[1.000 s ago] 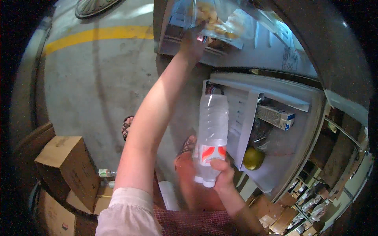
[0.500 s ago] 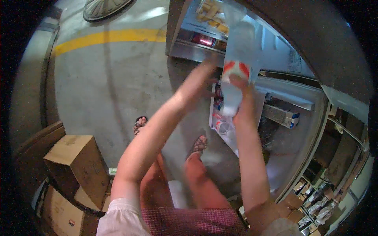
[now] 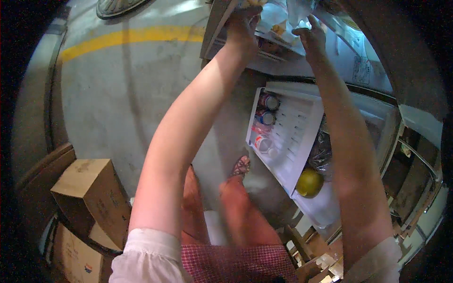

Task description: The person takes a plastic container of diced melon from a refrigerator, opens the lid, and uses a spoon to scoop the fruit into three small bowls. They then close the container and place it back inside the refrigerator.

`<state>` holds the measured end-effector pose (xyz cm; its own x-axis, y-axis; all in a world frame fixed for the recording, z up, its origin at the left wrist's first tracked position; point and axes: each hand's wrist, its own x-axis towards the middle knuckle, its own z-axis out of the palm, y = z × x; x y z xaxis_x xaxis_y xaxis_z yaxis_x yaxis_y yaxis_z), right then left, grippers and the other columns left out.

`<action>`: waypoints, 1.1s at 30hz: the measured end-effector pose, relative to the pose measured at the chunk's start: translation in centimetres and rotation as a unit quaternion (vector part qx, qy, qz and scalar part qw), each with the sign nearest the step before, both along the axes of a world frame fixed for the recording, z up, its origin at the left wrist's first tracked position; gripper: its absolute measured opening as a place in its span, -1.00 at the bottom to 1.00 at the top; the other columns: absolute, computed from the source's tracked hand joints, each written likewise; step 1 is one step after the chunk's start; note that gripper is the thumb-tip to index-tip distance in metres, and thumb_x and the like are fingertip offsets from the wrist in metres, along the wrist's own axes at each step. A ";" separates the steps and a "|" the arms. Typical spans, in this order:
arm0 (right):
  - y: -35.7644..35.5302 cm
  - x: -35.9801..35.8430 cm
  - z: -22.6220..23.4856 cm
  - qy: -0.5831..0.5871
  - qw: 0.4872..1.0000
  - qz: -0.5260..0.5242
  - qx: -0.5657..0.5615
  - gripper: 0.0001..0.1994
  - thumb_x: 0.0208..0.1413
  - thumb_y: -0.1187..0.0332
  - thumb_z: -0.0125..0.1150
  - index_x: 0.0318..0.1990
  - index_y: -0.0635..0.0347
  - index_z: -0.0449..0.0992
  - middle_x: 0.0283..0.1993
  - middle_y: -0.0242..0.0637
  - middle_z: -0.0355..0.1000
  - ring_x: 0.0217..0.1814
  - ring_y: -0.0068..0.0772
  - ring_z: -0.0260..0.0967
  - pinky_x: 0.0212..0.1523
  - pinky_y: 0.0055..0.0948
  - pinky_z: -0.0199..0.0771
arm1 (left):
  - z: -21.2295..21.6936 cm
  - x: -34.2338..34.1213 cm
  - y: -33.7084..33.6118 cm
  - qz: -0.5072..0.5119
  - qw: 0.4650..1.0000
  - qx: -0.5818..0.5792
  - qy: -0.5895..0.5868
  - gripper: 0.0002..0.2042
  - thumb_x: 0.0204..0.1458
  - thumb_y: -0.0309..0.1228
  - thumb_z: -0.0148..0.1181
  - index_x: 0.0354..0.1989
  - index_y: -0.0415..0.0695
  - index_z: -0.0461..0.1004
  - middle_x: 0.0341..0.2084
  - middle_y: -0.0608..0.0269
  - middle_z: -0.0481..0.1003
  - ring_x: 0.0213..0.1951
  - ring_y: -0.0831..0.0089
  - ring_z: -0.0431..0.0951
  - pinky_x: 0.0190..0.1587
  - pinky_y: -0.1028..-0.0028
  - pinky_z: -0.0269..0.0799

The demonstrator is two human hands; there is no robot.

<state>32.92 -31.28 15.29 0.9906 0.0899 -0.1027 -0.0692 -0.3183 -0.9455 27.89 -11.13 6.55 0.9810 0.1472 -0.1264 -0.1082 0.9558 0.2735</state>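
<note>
Both my arms reach up into a lit refrigerator (image 3: 283,61) at the top of the view. My left hand (image 3: 243,28), dark in shadow, is at the left side of a shelf with its fingers curled; what they hold, if anything, is hidden. Beside it lies pale plastic-wrapped food (image 3: 279,30) with yellowish pieces. My right hand (image 3: 312,37) is raised to the lower end of a clear plastic bag (image 3: 298,13), thumb and fingers closed around it. The bag's upper part is cut off by the picture's edge.
Below, a white door shelf (image 3: 290,129) bears several jars (image 3: 269,101) and a red-and-white container (image 3: 263,141). A yellow-green round fruit (image 3: 310,183) and a dark plastic bag (image 3: 322,151) lie beside it. Cardboard boxes (image 3: 89,198) stand at lower left; a yellow line (image 3: 132,37) crosses the floor.
Both hands have moved up and farther into the refrigerator. The clear plastic and red-and-white item in front of my right hand has gone up with it. The fruit has come into view.
</note>
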 end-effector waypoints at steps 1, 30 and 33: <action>1.4 -0.2 0.2 -0.055 0.995 -0.038 -0.069 -0.40 -0.09 0.18 0.33 0.11 0.33 0.39 -0.11 -0.15 0.49 -0.05 -0.27 0.40 0.01 -0.31 0.35 | -0.9 0.1 0.6 -0.001 0.950 0.310 0.034 -0.55 0.11 -0.18 0.09 0.09 -0.22 0.34 -0.10 0.08 0.46 -0.08 0.25 0.45 -0.08 0.21 0.36; 7.6 -57.1 23.2 0.469 0.881 -0.058 0.004 -0.76 0.20 0.55 0.06 0.01 0.31 0.44 -0.08 -0.33 0.48 -0.10 -0.53 0.45 -0.05 -0.49 0.45 | -4.3 -32.3 -11.4 -0.387 0.726 0.549 0.150 -0.21 0.03 0.06 0.09 0.29 -0.29 0.06 0.23 -0.30 0.15 0.25 -0.18 0.16 0.29 0.17 0.09; 4.0 -57.0 26.5 0.447 0.871 -0.201 -0.012 -0.77 0.19 0.48 0.03 -0.03 0.32 0.46 -0.07 -0.25 0.47 -0.14 -0.41 0.50 -0.09 -0.44 0.50 | 0.0 -32.3 -8.4 -0.432 0.762 0.469 0.112 -0.31 0.10 0.05 0.07 0.24 -0.25 0.16 0.11 -0.16 0.33 0.15 -0.02 0.34 0.19 0.25 0.24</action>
<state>-24.11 -27.28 41.78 0.4643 -0.2595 -0.8468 -0.8855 -0.1168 -0.4497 -4.42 -19.51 6.50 0.7321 -0.4128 -0.5419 0.6007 0.0161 0.7993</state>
